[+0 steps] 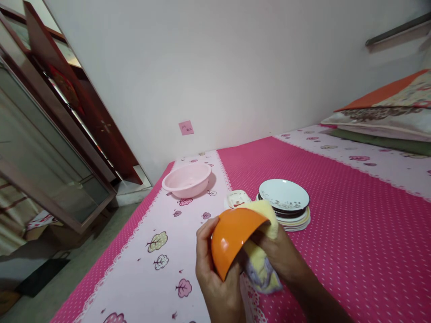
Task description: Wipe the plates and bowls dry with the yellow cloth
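An orange bowl (232, 235) is tilted on its side in front of me, its shiny outer wall facing up and left. My left hand (215, 273) grips it from the left, fingers on the outside and thumb near the rim. With my right hand (272, 249) I hold a yellow cloth (261, 269) with purple marks against the bowl's rim and inner side; the bowl hides some of those fingers. Just beyond them stands a stack of plates (284, 195), a white one with a floral edge on top. A small white dish (237, 198) sits left of the stack, partly covered by the cloth.
A pink basin (187, 180) stands farther back on the bed's pink and white sheet (340, 197). Pillows (387, 112) are piled at the right. A wall with a pink note (186, 128) closes off the back. The bed edge drops to the floor at the left, near an open door.
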Available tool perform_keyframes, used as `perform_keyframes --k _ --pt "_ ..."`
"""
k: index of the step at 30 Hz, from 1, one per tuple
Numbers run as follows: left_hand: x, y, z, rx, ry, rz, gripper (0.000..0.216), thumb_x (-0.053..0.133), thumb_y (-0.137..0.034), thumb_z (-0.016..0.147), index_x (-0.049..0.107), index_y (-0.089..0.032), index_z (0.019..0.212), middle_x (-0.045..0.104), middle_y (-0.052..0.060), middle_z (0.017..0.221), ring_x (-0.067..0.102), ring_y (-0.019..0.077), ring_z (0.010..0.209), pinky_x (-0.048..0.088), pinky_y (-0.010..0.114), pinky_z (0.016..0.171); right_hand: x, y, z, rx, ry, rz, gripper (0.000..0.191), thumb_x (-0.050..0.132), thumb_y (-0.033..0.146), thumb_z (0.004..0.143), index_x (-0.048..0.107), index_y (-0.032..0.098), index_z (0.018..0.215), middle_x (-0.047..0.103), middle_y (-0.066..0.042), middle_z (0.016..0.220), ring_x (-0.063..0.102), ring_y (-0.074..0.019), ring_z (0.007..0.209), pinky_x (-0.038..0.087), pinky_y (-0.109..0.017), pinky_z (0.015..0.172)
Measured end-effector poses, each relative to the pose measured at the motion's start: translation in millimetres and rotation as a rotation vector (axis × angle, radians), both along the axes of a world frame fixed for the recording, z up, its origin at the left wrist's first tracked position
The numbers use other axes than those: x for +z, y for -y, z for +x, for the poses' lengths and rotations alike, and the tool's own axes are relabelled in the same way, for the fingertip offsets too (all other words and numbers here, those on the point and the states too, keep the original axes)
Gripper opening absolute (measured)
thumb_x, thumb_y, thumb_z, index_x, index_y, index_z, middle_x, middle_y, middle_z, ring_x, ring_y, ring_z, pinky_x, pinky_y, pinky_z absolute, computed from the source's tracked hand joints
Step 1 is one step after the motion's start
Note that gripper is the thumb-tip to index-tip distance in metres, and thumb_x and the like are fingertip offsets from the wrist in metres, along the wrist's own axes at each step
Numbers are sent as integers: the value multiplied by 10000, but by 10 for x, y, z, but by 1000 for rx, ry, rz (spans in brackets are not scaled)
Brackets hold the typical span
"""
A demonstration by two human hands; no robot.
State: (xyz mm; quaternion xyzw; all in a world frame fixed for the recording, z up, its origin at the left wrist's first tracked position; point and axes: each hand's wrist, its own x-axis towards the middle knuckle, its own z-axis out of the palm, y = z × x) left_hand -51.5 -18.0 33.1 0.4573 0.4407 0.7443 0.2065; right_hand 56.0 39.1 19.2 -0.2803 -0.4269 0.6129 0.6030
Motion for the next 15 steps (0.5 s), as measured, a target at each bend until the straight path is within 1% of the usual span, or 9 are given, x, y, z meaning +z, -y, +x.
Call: perform_keyframes --k 2,3,5,7,9,11,13,15 --pt "62 24 -42 31 -186 -8 442 685 -173 750 712 -270 1180 675 60 1282 595 303 1253 447 437 1104 78 -13 129 -112 189 135 464 844 301 709 716 238 1150 777 -78 1165 722 -297 1062 579 -408 932" --pt "94 36 -54 38 -250 -18 460 648 -129 734 725 -280 1162 677 52 1268 591 292 1252 438 429 1109 119 -2 177 -151 279 194 439 822 266 723 723 236 1150 776 -73 1164 720 -288 1051 580 -390 914" --pt "137 55 -72 33 -318 -37 467 623 -98 733 739 -304 1136 689 34 1220 615 266 1199 470 399 1063 188 39 233 -189 416 277 417 773 215 746 729 237 1160 780 -58 1139 727 -266 990 586 -353 842" --pt "135 60 -96 26 -325 -41 395 670 -134 773 745 -315 1116 702 25 1178 640 251 1145 511 365 995 226 80 251 -193 489 312 430 744 193 755 724 236 1182 783 -51 1117 731 -248 923 585 -332 779" --pt "95 53 -125 35 -259 -41 317 733 -209 800 747 -303 1102 710 30 1169 648 252 1140 525 351 971 231 97 250 -206 505 323 452 742 192 748 717 233 1197 780 -52 1122 731 -245 911 584 -332 772" --pt "46 41 -136 45 -121 -49 314 785 -284 791 743 -279 1102 719 42 1176 655 264 1141 528 360 982 213 95 237 -213 461 289 461 754 202 735 711 224 1193 777 -59 1128 730 -252 932 588 -340 792" --pt "16 27 -100 50 72 -62 368 816 -339 771 730 -260 1121 734 53 1179 680 269 1102 540 367 971 184 94 200 -181 342 205 465 763 237 746 693 214 1206 776 -69 1140 732 -253 943 595 -341 797" --pt "15 14 -10 62 294 -59 417 817 -372 763 706 -257 1148 751 55 1162 715 266 1035 572 360 909 151 112 122 -105 171 99 483 780 294 765 668 209 1227 777 -80 1152 742 -252 930 602 -338 784"
